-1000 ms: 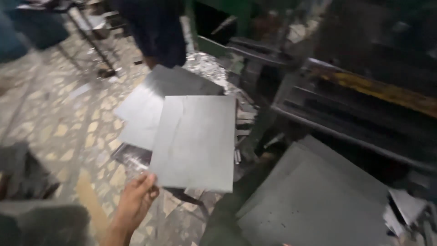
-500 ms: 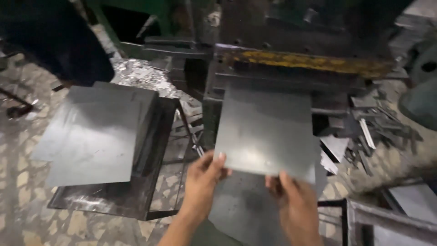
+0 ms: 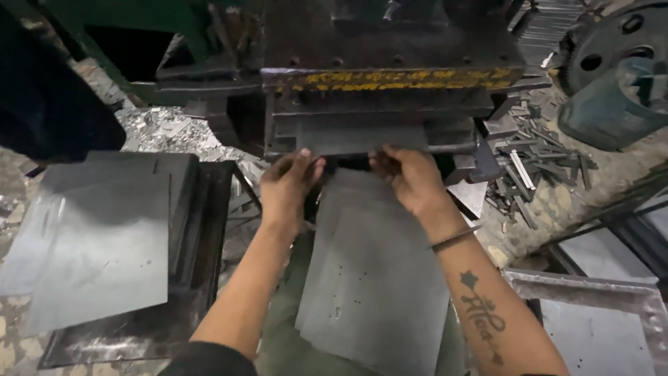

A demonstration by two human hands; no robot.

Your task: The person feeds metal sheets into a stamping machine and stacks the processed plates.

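Two hands are at the mouth of the press, holding one thin metal sheet that lies flat and partly inside the slot under the press's yellow-marked bar. The left hand pinches the sheet's near edge toward its left end, thumb on top; the right hand grips the same edge toward its right end, fingers curled over it. The light is dim, so how deep the sheet sits in the slot is hard to tell. To feed it well, the near edge should run parallel to the press front, both hands pushing evenly, fingertips outside the slot. More sheets lie below the press, on the person's lap; another stack sits left of the press.
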